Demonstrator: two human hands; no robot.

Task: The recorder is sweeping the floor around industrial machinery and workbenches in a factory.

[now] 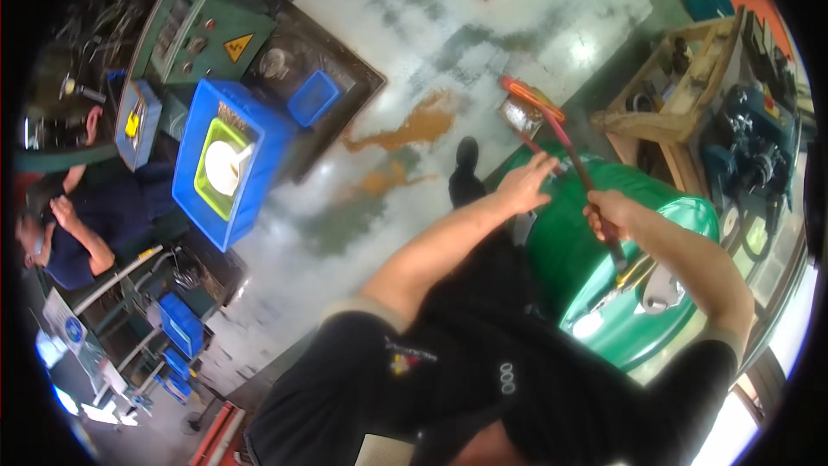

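Note:
My right hand (611, 214) is closed round the dark reddish handle of a long broom (576, 155), whose red-orange head is at the far end near the floor. Beside that head lies a pale, squarish dustpan (521, 114) with a thin red handle. My left hand (524, 185) has its fingers on the upper end of this handle, apparently gripping it; the fingers are partly blurred. Both hands are above or beside a large green drum (561, 250). On its top, below my right forearm, rest a metal tool (614, 295) and a shiny grey piece (662, 290).
A wooden bench (651, 125) and dark machinery (752, 142) stand on the right. Brown granules (414, 125) are scattered on the floor ahead. At left are a blue crate (194, 174), a green machine cabinet (203, 39) and another person (90, 229).

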